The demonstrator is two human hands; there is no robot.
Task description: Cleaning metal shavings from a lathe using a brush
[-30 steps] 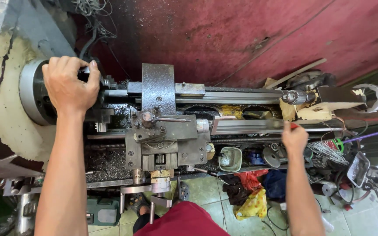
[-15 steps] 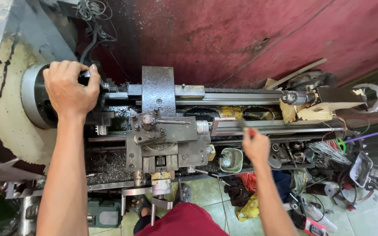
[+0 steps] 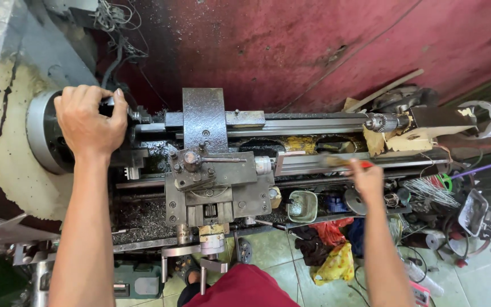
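Left hand (image 3: pixel 89 122) clamped, as before, over the round grey steel chuck (image 3: pixel 44 133) at the lathe's head end. Right hand (image 3: pixel 366 179) shifted back rightward along the bed since half a second ago, now closed on a blurred red-handled tool (image 3: pixel 345 162) above the smooth steel ways (image 3: pixel 313 162). Blocky, oily carriage (image 3: pixel 214 176) between both hands; gritty metal chips (image 3: pixel 137 216) below.

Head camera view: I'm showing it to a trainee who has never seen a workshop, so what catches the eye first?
The long grey lathe across the middle, against a dark red wall. The left hand grips its round chuck at far left; the right hand holds a red-handled tool, blurred, over the bed.
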